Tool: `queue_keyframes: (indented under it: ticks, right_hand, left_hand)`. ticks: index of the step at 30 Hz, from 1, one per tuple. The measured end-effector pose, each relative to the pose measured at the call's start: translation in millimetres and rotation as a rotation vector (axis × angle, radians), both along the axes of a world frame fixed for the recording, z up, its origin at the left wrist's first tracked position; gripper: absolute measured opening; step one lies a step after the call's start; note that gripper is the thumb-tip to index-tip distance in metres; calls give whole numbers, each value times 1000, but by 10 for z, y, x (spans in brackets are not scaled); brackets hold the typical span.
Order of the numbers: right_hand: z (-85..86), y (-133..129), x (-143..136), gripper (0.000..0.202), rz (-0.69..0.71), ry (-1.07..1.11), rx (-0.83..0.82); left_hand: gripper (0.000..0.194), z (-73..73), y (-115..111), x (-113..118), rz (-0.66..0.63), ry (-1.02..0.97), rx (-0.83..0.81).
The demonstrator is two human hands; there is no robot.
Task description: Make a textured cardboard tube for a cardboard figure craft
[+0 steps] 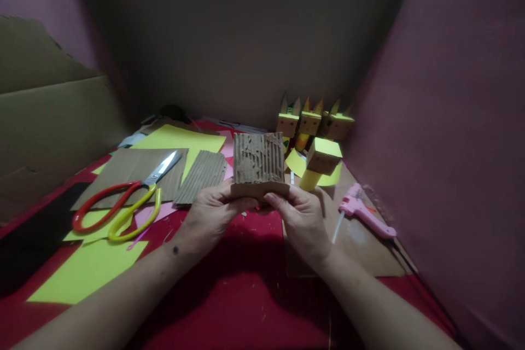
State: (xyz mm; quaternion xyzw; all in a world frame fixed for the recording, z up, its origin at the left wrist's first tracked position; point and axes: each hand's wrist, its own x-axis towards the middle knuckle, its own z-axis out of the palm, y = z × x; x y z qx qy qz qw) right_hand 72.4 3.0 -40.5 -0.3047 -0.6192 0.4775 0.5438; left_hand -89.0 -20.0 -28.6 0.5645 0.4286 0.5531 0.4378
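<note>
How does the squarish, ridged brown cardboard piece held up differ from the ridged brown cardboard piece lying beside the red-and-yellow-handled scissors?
The held piece is gripped by the left hand and right hand; the lying piece rests among papers. Torn paper patches interrupt the held piece's ridges, while the lying piece's ridges look cleaner. Both are brown cardboard with exposed corrugation.

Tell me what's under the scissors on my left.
Under the scissors I can see a brown cardboard sheet, yellow paper and pink paper. Whatever the blades, the handles and those sheets cover is hidden.
</note>
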Motion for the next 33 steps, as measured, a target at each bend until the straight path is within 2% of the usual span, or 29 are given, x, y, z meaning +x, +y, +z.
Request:
queue_keyframes:
  ticks: [3, 5, 10, 13, 16, 21, 25, 29, 33]
  right_hand:
    - [-40, 13, 29, 10, 13, -75, 138]
    - [-42, -2, 34, 10, 10, -88, 174]
    - [26, -44, 15, 11, 44, 31, -23]
    - [40, -33, 7, 13, 91, 111, -138]
    - [24, -35, -9, 9, 105, 152, -176]
    - [-35, -51, -1, 5, 150, 108, -41]
    - [-102, -42, 44, 4, -4, -27, 142]
    - [-114, -64, 36, 6, -67, -82, 162]
    - [-34, -68, 31, 9, 37, -49, 152]
  left_hand:
    - [4, -3, 9, -43, 4, 2, -5]
    - [4, 3, 4, -63, -6, -17, -18]
    - [9, 51, -7, -57, -63, -101, -102]
    - [4, 78, -17, -41, -110, -74, -65]
    - [5, 73, -34, -37, -105, -71, -24]
    - [10, 33, -38, -43, -125, -165, -139]
    - [1, 42, -44, 17, -101, -96, -129]
    - [4, 56, -82, 65, -21, -84, -72]
    - [10, 65, -110, 31, -32, -123, -174]
